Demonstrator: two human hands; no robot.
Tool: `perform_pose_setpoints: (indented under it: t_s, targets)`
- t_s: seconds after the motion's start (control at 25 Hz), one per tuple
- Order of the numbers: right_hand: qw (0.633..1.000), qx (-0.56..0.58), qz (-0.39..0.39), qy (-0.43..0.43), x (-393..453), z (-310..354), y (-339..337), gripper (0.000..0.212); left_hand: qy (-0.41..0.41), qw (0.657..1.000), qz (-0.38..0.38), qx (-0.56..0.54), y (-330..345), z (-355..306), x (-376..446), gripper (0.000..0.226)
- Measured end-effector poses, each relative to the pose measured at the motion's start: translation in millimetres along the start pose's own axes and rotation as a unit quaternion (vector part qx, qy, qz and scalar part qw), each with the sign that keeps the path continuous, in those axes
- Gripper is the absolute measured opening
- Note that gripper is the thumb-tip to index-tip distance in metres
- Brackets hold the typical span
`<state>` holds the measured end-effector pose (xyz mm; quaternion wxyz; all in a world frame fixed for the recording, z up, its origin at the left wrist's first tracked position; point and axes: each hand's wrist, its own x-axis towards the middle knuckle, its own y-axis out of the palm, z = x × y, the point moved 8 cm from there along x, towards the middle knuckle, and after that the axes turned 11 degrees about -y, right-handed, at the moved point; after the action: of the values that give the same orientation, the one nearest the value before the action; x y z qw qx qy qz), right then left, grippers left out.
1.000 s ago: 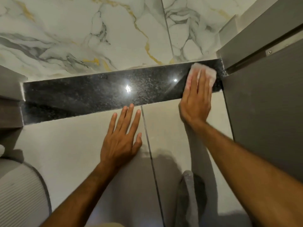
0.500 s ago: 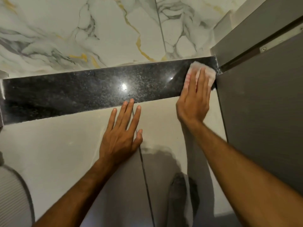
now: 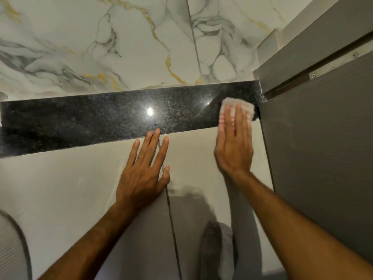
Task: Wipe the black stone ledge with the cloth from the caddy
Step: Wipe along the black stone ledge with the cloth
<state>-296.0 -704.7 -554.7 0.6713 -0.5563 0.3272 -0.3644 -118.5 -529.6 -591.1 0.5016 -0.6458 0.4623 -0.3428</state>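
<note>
The black speckled stone ledge (image 3: 101, 122) runs across the middle of the view, from the left edge to a grey panel on the right. A pale folded cloth (image 3: 245, 108) with pink stripes lies on the ledge's right end. My right hand (image 3: 234, 146) presses flat on the cloth, fingers together, and covers most of it. My left hand (image 3: 145, 168) rests flat on the beige tile below the ledge, fingers spread, its fingertips just reaching the ledge's front edge. No caddy is in view.
A grey panel (image 3: 323, 158) with a metal strip closes off the right side next to the cloth. White marble wall (image 3: 121, 47) with gold and grey veins rises behind the ledge. A ribbed white object (image 3: 10, 249) sits bottom left; a grey shoe (image 3: 212, 249) shows below.
My right hand has drawn the cloth back from the ledge's far right corner toward its front edge. The view has shifted to the right. My left hand stays planted on the tile.
</note>
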Motion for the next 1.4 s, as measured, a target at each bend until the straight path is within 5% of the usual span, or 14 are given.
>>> perform_pose_setpoints:
  t_s: [0.16, 0.28, 0.4, 0.48, 0.68, 0.76, 0.92, 1.04, 1.2, 1.4]
  targets:
    - [0.998, -0.011, -0.029, 0.052, 84.3, -4.3, 1.9, 0.067, 0.005, 1.0, -0.01, 0.006, 4.0, 1.8, 1.1, 0.075]
    - [0.998, -0.023, -0.043, -0.041, 74.6, 49.6, 2.8, 0.068, -0.002, 1.0, -0.004, 0.002, 2.7, 2.2, 1.7, 0.075]
    - [0.99, -0.006, 0.026, -0.141, -7.9, 64.9, 10.3, 0.067, -0.014, 1.0, 0.006, -0.005, -7.0, 8.9, -2.1, 0.076]
    - [0.994, 0.007, 0.057, -0.091, -34.1, 30.5, 17.1, 0.067, -0.024, 1.0, 0.016, -0.001, -0.9, 10.2, -3.6, 0.077]
    - [0.991, -0.007, -0.033, 0.133, 57.9, 3.3, -0.4, 0.074, -0.01, 1.0, -0.003, -0.003, -3.4, 3.2, 3.7, 0.077]
    - [0.993, -0.003, -0.026, 0.117, 78.1, 33.2, 6.1, 0.073, -0.013, 1.0, -0.003, -0.003, 0.6, 6.7, 0.7, 0.077]
    - [0.997, 0.036, 0.011, -0.073, -2.3, 54.6, 7.8, 0.071, -0.031, 1.0, 0.001, 0.002, -1.7, 12.4, -4.1, 0.079]
    - [0.999, 0.016, 0.032, 0.004, -61.5, 10.2, 3.3, 0.071, -0.038, 0.999, 0.001, 0.008, -2.4, 15.0, -4.2, 0.079]
    - [0.989, -0.004, -0.033, 0.141, -0.8, 6.2, 2.4, 0.071, -0.044, 0.999, 0.001, 0.004, 0.8, 14.5, -3.1, 0.08]
    - [0.999, 0.01, -0.021, -0.049, 46.4, 106.2, 15.4, 0.07, -0.068, 0.997, 0.02, 0.009, -0.9, 24.9, -14.9, 0.079]
